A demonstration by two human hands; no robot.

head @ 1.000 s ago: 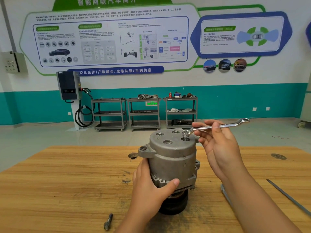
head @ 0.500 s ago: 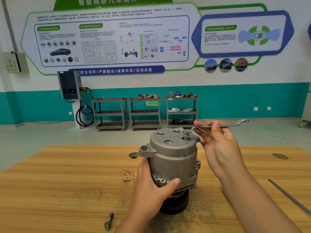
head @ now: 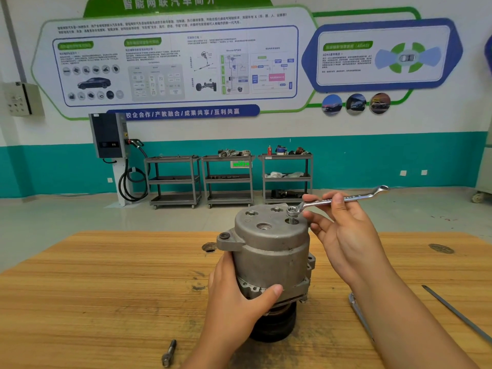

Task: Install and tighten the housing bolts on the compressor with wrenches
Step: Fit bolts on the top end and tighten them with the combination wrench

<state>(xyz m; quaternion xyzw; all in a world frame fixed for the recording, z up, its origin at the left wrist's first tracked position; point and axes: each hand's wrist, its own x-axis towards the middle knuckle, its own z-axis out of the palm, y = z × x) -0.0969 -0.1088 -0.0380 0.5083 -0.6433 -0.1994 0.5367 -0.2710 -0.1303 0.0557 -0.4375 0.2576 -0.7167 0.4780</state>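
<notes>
The compressor (head: 271,251) stands upright near the middle of the wooden table (head: 106,288), its dark pulley end down and its grey housing on top. The left hand (head: 234,302) grips the lower part of the housing from the near side, thumb laid across the front and fingers wrapped round the far left. The right hand (head: 346,235) is raised beside the top of the housing and pinches the shaft of a wrench (head: 343,199) between thumb and fingers, the other fingers spread loosely below. The wrench's ring end sits over the head of a bolt (head: 292,213) at the right rim of the top face; the bolt stands proud, with thread showing above its hole. A spare bolt (head: 169,352) lies on the table near the front edge, left of the left forearm. A second wrench (head: 358,312) lies partly behind the right forearm, and a thin metal rod (head: 458,312) lies further right
</notes>
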